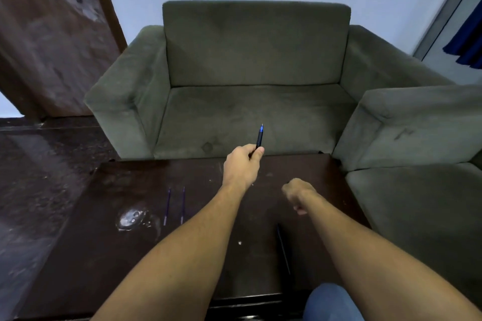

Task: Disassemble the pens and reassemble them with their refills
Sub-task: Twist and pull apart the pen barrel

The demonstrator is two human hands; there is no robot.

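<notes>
My left hand (242, 167) grips a dark pen with a blue tip (259, 137), held upright over the far edge of the dark wooden table (109, 255). To its right, lower over the table, my right hand (297, 194) is curled into a loose fist; nothing shows in it. Two thin blue refills (167, 206) (182, 204) lie side by side on the table left of my left forearm. Another dark pen (283, 247) lies on the table between my forearms, partly under my right arm.
A green armchair (255, 81) stands right behind the table, and a second green seat (417, 138) is at the right. A shiny wet-looking patch (131, 219) marks the table left of the refills. My knee in blue jeans (331, 302) shows at the near edge.
</notes>
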